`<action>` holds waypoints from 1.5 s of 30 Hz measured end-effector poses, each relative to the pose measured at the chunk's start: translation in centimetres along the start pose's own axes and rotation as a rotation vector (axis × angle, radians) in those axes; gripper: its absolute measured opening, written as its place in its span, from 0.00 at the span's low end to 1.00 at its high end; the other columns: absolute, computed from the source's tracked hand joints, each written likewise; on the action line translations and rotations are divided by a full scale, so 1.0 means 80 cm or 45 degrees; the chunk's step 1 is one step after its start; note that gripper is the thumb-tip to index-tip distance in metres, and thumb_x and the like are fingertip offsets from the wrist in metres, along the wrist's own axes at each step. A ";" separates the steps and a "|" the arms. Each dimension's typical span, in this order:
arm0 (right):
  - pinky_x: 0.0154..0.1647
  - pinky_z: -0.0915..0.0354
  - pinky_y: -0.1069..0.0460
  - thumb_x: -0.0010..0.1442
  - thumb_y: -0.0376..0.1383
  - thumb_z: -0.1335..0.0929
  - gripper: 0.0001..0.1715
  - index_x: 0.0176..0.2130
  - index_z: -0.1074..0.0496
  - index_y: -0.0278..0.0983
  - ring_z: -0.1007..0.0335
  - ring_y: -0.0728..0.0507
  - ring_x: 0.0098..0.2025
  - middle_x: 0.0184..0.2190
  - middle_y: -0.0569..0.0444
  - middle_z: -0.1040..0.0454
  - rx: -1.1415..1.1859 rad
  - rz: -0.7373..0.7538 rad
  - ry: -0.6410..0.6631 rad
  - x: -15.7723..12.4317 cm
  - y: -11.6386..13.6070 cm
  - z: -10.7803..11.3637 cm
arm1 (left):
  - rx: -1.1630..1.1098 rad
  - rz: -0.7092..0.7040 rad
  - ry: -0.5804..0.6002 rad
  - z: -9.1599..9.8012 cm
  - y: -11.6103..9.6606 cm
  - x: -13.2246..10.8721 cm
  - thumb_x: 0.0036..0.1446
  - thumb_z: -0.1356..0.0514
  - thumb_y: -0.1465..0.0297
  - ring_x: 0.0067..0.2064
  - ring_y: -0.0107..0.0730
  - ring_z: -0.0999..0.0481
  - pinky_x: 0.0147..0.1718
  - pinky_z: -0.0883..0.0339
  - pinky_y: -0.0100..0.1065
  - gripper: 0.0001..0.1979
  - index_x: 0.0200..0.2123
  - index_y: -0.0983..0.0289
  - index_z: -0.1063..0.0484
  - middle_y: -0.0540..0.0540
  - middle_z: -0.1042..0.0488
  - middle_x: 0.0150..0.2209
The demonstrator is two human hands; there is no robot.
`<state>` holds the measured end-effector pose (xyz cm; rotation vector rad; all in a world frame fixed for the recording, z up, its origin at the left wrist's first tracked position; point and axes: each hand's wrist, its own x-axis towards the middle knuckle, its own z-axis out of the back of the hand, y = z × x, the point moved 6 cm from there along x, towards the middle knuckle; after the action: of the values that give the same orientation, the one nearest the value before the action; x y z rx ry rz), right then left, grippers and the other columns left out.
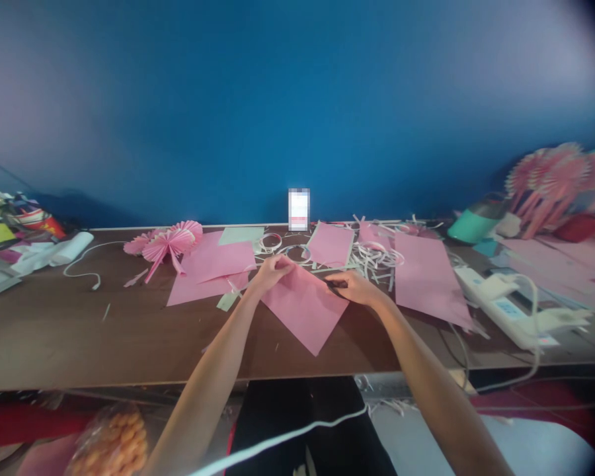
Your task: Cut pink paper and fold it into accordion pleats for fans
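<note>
A pink paper sheet (305,307) lies cornerwise on the brown table (104,337) in front of me. My left hand (272,272) pinches its far corner with closed fingers. My right hand (353,287) rests on the sheet's right edge, closed around a thin dark tool (335,286) that I cannot make out. More pink sheets lie on the left (213,268), behind (330,244) and on the right (429,277).
Folded pink paper fans (166,243) lie at the back left, more fans (555,175) at the far right. White paper strips (374,254) litter the back. A white power strip (510,307) with cables sits on the right. Clutter (14,231) fills the left end.
</note>
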<state>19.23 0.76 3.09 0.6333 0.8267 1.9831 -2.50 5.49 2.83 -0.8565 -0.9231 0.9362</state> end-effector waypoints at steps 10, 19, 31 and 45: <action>0.33 0.33 0.51 0.53 0.40 0.34 0.15 0.40 0.24 0.38 0.29 0.42 0.35 0.31 0.54 0.23 0.004 0.028 0.005 0.006 0.012 -0.007 | 0.012 0.026 0.000 -0.001 -0.001 -0.001 0.51 0.41 0.59 0.32 0.32 0.29 0.32 0.36 0.31 0.15 0.33 0.65 0.29 0.53 0.27 0.30; 0.44 0.33 0.49 0.54 0.35 0.35 0.20 0.47 0.27 0.37 0.29 0.40 0.44 0.43 0.51 0.25 0.089 0.019 -0.132 0.007 -0.004 0.001 | -0.019 0.006 0.011 -0.001 0.004 0.001 0.52 0.42 0.60 0.36 0.34 0.27 0.35 0.36 0.32 0.14 0.35 0.65 0.28 0.54 0.25 0.34; 0.38 0.32 0.50 0.53 0.41 0.32 0.19 0.44 0.25 0.38 0.28 0.40 0.40 0.35 0.53 0.23 0.009 0.018 -0.037 0.009 0.004 -0.008 | -0.027 -0.014 0.028 -0.002 0.007 0.003 0.53 0.42 0.60 0.38 0.36 0.27 0.37 0.35 0.33 0.15 0.37 0.65 0.26 0.55 0.24 0.35; 0.40 0.32 0.49 0.54 0.40 0.33 0.19 0.45 0.25 0.38 0.28 0.40 0.40 0.38 0.52 0.24 0.024 0.043 -0.024 0.010 0.000 -0.009 | -0.029 -0.035 0.039 -0.003 0.005 0.003 0.55 0.43 0.60 0.39 0.35 0.28 0.38 0.37 0.33 0.14 0.37 0.65 0.27 0.55 0.25 0.36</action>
<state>18.30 1.24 2.71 0.6803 0.8293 1.9992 -2.34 5.84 2.44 -0.8731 -0.9186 0.8884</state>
